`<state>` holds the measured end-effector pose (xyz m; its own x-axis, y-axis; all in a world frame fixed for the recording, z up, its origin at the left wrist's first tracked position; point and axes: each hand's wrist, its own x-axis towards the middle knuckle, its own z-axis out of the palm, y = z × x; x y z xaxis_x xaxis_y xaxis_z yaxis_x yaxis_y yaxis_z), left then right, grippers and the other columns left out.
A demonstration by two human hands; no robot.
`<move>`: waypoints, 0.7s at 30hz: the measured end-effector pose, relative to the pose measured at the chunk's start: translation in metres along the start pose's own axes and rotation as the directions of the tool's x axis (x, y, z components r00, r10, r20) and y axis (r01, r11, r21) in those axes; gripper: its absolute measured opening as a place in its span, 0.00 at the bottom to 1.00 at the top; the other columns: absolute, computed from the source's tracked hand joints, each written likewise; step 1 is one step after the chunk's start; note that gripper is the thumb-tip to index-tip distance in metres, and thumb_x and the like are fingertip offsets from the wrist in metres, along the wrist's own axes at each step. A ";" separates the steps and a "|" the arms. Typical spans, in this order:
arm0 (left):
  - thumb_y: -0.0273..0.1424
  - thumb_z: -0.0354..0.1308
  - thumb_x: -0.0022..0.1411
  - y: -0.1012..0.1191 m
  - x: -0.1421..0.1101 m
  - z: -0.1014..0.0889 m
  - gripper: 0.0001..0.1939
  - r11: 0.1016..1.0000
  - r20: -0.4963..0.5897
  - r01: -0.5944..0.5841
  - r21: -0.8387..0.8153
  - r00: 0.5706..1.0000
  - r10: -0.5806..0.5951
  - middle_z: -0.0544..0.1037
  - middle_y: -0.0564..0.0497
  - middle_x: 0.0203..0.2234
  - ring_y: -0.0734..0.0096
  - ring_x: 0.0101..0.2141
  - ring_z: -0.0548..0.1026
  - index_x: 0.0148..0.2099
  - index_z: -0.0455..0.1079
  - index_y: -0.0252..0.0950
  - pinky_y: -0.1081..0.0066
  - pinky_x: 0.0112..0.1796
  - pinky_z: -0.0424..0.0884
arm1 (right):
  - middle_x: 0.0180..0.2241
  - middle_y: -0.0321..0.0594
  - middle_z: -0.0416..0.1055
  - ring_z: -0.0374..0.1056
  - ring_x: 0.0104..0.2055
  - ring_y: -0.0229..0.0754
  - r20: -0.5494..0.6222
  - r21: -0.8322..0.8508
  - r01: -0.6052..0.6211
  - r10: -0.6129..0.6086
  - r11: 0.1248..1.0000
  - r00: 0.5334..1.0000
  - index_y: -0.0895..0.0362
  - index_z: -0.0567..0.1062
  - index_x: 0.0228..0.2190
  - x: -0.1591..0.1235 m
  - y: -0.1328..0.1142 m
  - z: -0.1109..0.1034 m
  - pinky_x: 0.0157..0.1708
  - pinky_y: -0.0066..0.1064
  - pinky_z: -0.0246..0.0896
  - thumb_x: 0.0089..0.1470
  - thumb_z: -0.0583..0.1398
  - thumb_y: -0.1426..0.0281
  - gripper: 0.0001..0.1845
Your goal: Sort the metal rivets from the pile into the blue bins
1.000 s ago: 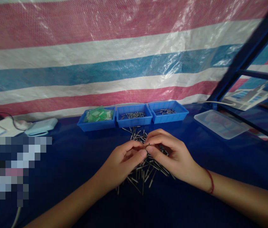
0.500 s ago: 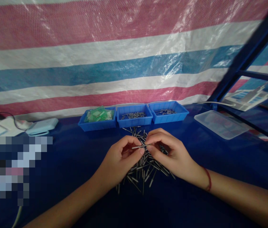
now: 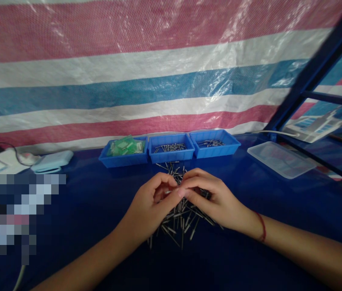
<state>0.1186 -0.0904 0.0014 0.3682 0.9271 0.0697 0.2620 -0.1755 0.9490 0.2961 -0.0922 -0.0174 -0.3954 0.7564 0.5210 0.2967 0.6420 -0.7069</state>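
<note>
My left hand (image 3: 151,204) is closed in a pinch around a blind rivet (image 3: 168,191); only a pale sliver of it shows between thumb and fingers. My right hand (image 3: 219,196), with a red cord at the wrist, pinches at the same spot, its fingertips meeting the left thumb. The rivet's thin end is hidden by the fingers. Below and behind both hands spreads a loose pile of blind rivets (image 3: 185,220) on the dark blue table (image 3: 110,202).
Along the back stand three blue bins: a left bin (image 3: 118,162) with green packets, a middle bin (image 3: 172,156) and a right bin (image 3: 217,151) with rivets. A clear plastic lid (image 3: 281,159) lies right. A light blue case (image 3: 52,161) sits left. A blue metal frame (image 3: 310,76) rises right.
My right hand has moved slightly left and down, so its fingertips now meet the left thumb. The rivet, plainly visible before, is now mostly covered.
</note>
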 end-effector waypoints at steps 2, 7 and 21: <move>0.36 0.56 0.57 -0.003 0.001 0.000 0.13 0.999 0.000 0.009 -0.037 1.000 -0.009 0.67 0.56 0.28 0.78 0.24 0.67 0.42 0.61 0.37 0.75 0.26 0.65 | 0.34 0.39 0.71 0.67 0.36 0.38 -0.037 -0.044 -0.016 0.015 0.999 0.999 0.55 0.73 0.34 0.003 0.003 -0.005 0.36 0.33 0.64 0.57 0.56 0.71 0.06; 0.37 0.51 0.61 -0.008 0.001 -0.002 0.20 0.998 -0.008 0.044 -0.040 0.999 -0.044 0.67 0.53 0.34 0.77 0.26 0.69 0.53 0.54 0.39 0.74 0.26 0.66 | 0.31 0.41 0.72 0.67 0.32 0.40 -0.402 -0.375 -0.192 0.027 0.907 0.915 0.57 0.74 0.31 0.018 0.028 -0.044 0.32 0.32 0.61 0.57 0.55 0.67 0.10; 0.25 0.49 0.59 -0.019 0.014 -0.036 0.09 0.652 0.391 -0.394 0.648 0.907 0.159 0.72 0.51 0.34 0.72 0.32 0.71 0.40 0.69 0.36 0.71 0.34 0.66 | 0.29 0.39 0.70 0.63 0.25 0.37 -0.266 -0.638 -0.233 0.074 0.734 0.961 0.58 0.73 0.38 0.018 0.041 -0.055 0.26 0.30 0.59 0.54 0.56 0.68 0.11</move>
<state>0.0864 -0.0622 -0.0044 0.7243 0.6831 0.0942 0.6035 -0.6941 0.3924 0.3495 -0.0456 -0.0107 -0.1273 0.8077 0.5758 0.8643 0.3751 -0.3351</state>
